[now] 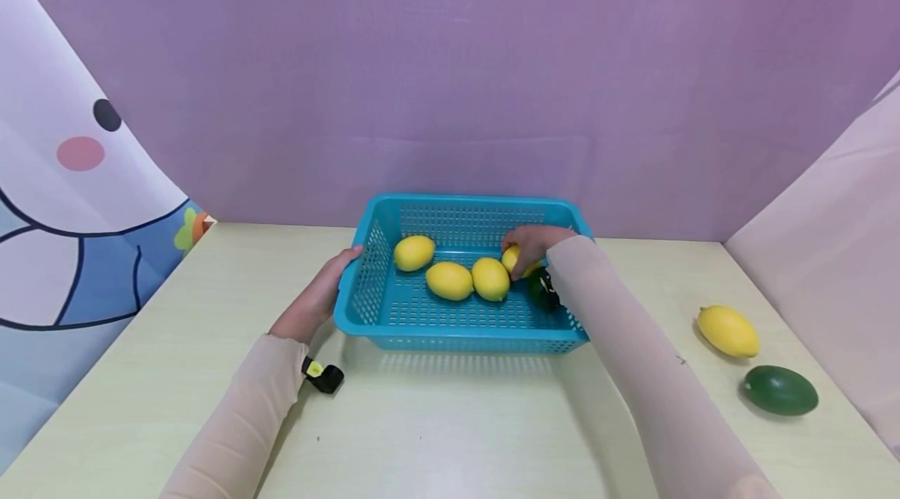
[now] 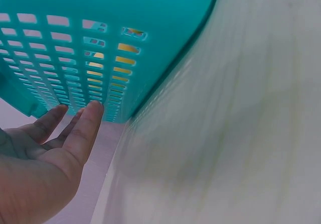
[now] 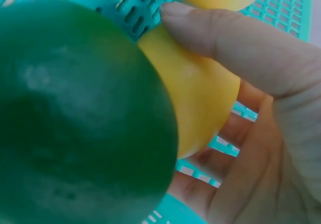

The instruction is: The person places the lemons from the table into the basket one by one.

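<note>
A blue perforated plastic basket (image 1: 460,339) stands on the table with several yellow lemons inside. At its left end, my left hand (image 1: 319,296) touches the outer wall with extended fingers (image 2: 83,133). My right hand (image 1: 534,245) reaches into the right side of the basket and grips a lemon (image 3: 200,98), thumb on one side and fingers curled round the other. Close against this lemon is a dark green oval fruit (image 3: 85,118), partly hidden by my right forearm in the head view. Three other lemons, a left one (image 1: 414,253), a middle one (image 1: 449,281) and a right one (image 1: 491,279), lie on the basket floor.
On the table's right side lie a loose lemon (image 1: 728,331) and a second dark green oval fruit (image 1: 780,390). A purple cloth (image 1: 464,77) hangs behind the table's back edge. Patterned cloth (image 1: 77,249) borders the left side.
</note>
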Motion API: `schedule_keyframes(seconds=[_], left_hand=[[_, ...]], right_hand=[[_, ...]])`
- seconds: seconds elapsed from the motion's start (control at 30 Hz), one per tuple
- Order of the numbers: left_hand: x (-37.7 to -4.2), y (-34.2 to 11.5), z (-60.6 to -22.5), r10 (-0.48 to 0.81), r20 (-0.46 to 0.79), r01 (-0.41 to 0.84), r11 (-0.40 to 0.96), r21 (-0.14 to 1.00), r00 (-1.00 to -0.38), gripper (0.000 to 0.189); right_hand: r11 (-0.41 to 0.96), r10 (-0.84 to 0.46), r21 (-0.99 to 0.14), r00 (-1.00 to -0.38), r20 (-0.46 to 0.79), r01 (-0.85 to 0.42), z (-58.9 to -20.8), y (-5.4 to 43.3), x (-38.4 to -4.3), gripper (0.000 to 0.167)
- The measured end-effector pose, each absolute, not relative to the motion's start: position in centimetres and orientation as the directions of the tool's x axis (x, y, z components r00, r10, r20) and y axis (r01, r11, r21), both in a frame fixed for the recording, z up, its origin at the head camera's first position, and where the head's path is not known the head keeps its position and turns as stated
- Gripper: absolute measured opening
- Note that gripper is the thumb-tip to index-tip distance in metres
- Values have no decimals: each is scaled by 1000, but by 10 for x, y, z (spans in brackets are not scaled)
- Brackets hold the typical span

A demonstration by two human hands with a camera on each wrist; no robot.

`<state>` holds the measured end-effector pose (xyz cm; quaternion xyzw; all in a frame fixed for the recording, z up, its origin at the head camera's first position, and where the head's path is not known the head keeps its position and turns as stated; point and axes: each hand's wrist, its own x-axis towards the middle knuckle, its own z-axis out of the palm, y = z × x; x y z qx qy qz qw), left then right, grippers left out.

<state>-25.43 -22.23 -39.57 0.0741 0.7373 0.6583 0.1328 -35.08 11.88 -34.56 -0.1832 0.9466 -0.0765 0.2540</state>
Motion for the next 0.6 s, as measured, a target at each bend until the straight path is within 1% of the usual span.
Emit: schedule_keyframes(seconds=[0.17, 0.37, 0.6], left_hand=[[-253, -221, -395, 280, -98, -64, 129, 990, -955, 70], [-251, -220, -395, 254, -112, -77, 144, 987, -961, 70], [-251, -221, -395, 247, -105, -69, 149, 986, -963, 71]], right_hand=[[920, -386, -249, -800, -459, -302, -344, 119, -351, 55], [902, -425, -295, -777, -465, -317, -342, 123, -354, 53], [891, -444, -319, -770, -459, -324, -331, 131, -353, 51]])
